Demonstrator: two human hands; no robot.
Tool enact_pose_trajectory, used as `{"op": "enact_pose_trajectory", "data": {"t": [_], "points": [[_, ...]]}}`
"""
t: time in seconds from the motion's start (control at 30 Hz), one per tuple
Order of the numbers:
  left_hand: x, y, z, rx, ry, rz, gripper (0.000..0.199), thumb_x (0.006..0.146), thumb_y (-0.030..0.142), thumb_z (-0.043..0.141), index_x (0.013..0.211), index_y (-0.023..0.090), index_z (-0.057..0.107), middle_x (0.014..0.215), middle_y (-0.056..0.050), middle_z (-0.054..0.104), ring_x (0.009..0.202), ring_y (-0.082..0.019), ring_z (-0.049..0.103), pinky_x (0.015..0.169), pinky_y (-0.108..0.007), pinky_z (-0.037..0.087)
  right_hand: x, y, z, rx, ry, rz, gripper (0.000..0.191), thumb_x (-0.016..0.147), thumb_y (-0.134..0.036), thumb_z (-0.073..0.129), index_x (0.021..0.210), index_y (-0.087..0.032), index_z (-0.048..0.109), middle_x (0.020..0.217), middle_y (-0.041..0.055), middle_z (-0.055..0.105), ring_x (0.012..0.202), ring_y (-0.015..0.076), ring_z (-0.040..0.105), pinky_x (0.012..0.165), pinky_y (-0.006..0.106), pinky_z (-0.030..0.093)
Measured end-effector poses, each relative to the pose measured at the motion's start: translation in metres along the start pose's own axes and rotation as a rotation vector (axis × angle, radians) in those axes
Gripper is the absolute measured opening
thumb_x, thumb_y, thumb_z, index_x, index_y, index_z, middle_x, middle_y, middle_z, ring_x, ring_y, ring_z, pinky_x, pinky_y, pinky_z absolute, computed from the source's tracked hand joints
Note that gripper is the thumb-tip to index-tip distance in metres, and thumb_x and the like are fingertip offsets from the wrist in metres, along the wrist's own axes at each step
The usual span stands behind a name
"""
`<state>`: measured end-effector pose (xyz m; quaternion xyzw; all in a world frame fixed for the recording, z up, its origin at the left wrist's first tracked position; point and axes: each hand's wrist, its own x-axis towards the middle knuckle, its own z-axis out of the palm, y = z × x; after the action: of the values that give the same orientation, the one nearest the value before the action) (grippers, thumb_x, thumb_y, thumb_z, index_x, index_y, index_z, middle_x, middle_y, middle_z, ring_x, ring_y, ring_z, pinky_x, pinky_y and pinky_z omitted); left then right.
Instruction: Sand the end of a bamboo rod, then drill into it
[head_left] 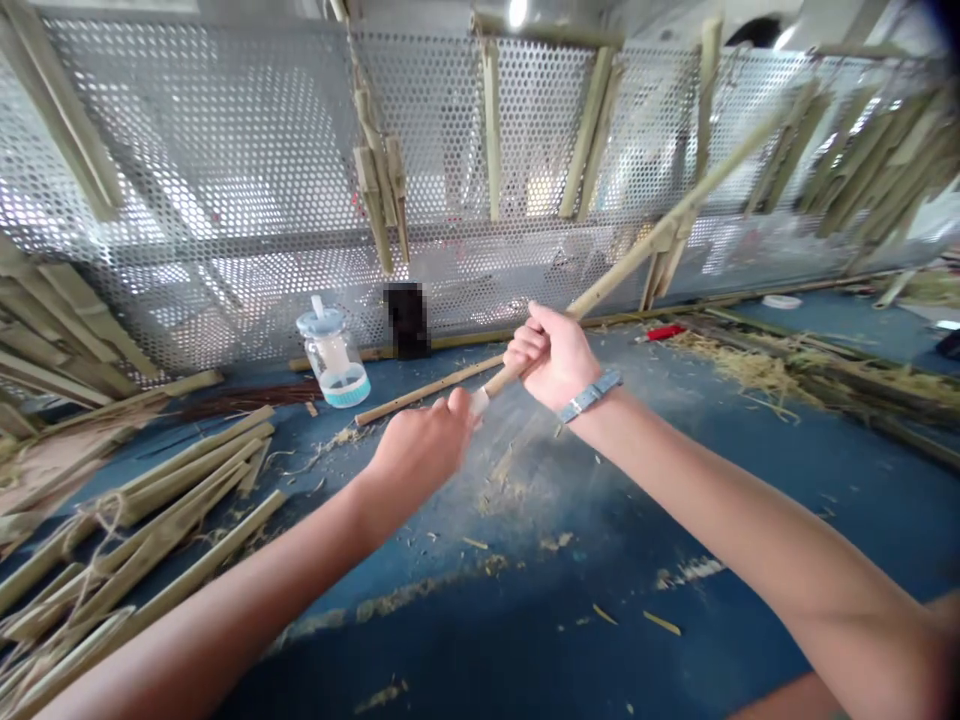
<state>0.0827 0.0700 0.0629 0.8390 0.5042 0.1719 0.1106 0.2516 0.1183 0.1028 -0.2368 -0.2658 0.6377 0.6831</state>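
Note:
A long bamboo pole [630, 258] slants from the centre up to the upper right. My right hand [553, 355], with a blue band at the wrist, is wrapped round its lower part. Just below and to the left, my left hand [424, 440] is closed at the pole's lower end, where a small whitish piece [480, 402] shows beside the fingers; what exactly the fist grips is mostly hidden. Behind my hands a thinner bamboo stick [420, 390] lies on the blue table [525, 600]. Shavings are scattered below my hands.
A clear bottle with a blue lid [337, 362] stands at the back left, near a pixelated dark object [407, 322]. Bamboo strips [180, 500] lie at the left. A red-handled tool [664, 333] and fibres [757, 370] are on the right. A perforated metal screen [247, 200] rises behind.

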Motion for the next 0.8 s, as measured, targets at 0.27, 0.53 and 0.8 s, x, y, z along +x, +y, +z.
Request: {"op": "enact_pose_trajectory", "data": {"t": [0.27,0.53,0.8], "points": [[-0.021,0.006,0.000,-0.174,-0.243,0.239,0.051,0.100,0.059,0.030,0.088,0.017,0.057,0.068,0.001,0.059,0.056,-0.011,0.056,0.048,-0.019,0.042,-0.026,-0.031,0.001,-0.100,-0.573,0.003,0.062,0.083,-0.054,0.063,0.059,-0.023,0.015,0.042,-0.0118,0.007,0.036,0.0073,0.006,0.035,0.024,0.015],[-0.012,0.012,-0.019,0.045,0.005,0.082,0.034,0.100,0.041,0.038,0.109,0.011,0.053,0.076,-0.007,0.057,0.064,-0.021,0.058,0.053,-0.027,0.037,-0.052,-0.031,0.031,-0.075,-0.190,-0.048,0.037,0.085,-0.026,0.059,0.061,-0.022,0.031,0.050,-0.0079,0.034,0.044,0.0076,0.033,0.047,0.022,0.034],[-0.031,0.026,-0.037,-0.412,-0.365,0.242,0.035,0.094,0.054,0.050,0.089,0.020,0.050,0.068,0.004,0.046,0.057,-0.011,0.045,0.051,-0.021,0.035,-0.058,-0.043,0.018,-0.077,-0.654,-0.021,0.046,0.078,-0.029,0.060,0.057,-0.023,0.019,0.038,-0.0116,0.010,0.033,0.0066,0.009,0.034,0.022,0.021]]}}
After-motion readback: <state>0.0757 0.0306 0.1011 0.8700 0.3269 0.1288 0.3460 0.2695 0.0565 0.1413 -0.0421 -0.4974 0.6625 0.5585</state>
